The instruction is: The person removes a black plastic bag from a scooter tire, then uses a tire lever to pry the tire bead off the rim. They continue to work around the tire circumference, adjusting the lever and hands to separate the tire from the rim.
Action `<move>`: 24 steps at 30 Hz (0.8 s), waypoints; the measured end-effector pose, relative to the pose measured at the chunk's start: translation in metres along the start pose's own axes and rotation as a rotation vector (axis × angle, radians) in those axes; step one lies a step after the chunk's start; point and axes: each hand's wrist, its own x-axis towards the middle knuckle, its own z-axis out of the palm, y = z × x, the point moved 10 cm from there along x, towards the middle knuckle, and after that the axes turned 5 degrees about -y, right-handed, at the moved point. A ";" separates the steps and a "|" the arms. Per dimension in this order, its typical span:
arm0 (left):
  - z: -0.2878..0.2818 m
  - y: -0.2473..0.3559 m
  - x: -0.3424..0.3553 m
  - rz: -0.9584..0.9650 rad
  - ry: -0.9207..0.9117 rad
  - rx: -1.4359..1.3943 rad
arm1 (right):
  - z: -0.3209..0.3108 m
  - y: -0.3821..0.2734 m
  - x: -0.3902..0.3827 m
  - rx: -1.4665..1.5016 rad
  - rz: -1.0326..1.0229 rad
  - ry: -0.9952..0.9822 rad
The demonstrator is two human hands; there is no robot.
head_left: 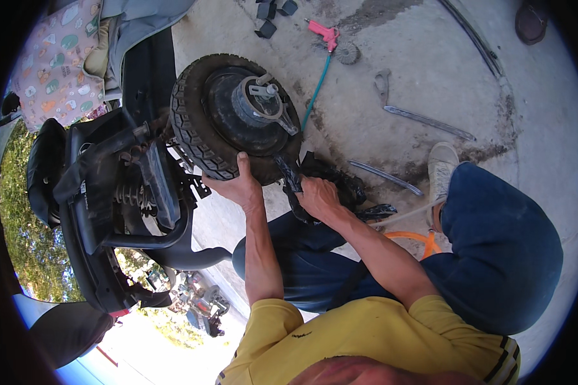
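A wheel with a knobby black tire [192,128] stands tilted at the rear of a black scooter [103,192]. Its dark hub [228,106] carries a metal axle and arm. My left hand [237,186] grips the tire's lower edge, thumb up on the sidewall and fingers tucked under the tread. Just right of it, my right hand [320,196] is closed on a shiny black strip [288,170] that reaches up to the tire's edge. More crumpled black material [347,185] lies behind that hand; whether it is rubber or plastic I cannot tell.
A pink air gun [324,33] on a teal hose [316,93] lies beyond the wheel. Metal tire levers [430,123] [385,178] rest on the concrete floor. Black blocks [265,27] lie at the far edge. An orange hose [411,237] runs by my legs.
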 end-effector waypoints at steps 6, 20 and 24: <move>0.000 -0.009 -0.006 -0.004 0.021 0.008 | 0.000 0.013 0.004 0.000 0.046 0.004; 0.022 -0.041 -0.063 -0.235 -0.025 -0.211 | -0.002 0.050 0.012 -0.074 0.189 0.030; 0.024 -0.042 -0.063 -0.254 -0.026 -0.230 | -0.005 0.053 0.014 -0.073 0.175 0.040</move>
